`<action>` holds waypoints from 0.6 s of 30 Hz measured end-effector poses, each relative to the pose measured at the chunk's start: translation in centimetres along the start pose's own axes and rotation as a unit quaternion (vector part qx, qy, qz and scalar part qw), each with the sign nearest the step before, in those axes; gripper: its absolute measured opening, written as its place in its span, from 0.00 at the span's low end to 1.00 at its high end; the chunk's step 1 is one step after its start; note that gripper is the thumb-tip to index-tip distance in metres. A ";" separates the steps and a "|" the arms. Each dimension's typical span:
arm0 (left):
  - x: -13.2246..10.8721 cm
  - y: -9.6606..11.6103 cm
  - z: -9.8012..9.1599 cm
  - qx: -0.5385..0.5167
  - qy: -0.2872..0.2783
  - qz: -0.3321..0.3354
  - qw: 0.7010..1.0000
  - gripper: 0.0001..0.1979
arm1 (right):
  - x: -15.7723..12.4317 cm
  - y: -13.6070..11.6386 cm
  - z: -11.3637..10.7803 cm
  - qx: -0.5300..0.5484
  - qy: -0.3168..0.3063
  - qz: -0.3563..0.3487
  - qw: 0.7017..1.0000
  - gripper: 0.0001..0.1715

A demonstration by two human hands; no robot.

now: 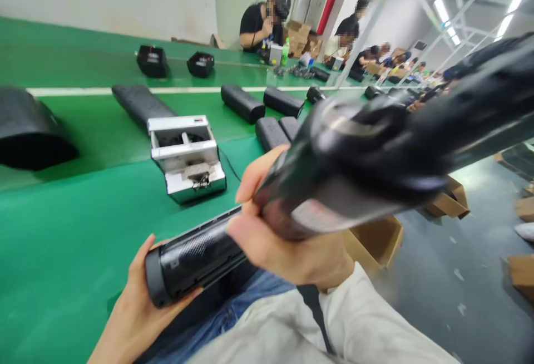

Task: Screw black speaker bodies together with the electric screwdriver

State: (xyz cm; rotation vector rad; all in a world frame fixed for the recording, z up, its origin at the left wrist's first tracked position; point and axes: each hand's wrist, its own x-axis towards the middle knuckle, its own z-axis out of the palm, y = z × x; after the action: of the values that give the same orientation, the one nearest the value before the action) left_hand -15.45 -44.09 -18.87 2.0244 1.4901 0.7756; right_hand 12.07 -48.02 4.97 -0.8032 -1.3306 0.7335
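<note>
My left hand grips the near end of a long black cylindrical housing with a dotted grille, tilted over my lap at the table edge. My right hand is wrapped around a thick black electric screwdriver with a pale label. Its rear part is blurred and runs to the upper right, close to the camera. The driver's tip is hidden behind my fingers, so I cannot tell whether it touches the housing. Beyond the housing stands a white metal box that looks like a screw feeder.
Several black cases, such as this one, lie on the green table. A larger black case sits at the left. Cardboard boxes stand on the floor to the right. Co-workers sit along the far side.
</note>
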 end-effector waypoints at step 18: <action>0.2 0.4 -0.4 -0.067 -0.056 0.017 0.996 0.67 | -1.0 1.2 0.6 -0.047 0.158 -0.106 0.981 0.14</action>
State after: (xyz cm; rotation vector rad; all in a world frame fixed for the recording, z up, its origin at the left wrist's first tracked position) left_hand -15.42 -43.95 -18.24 1.9632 1.3093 0.7426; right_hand 11.33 -48.17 3.43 -0.8012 -1.1470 0.3595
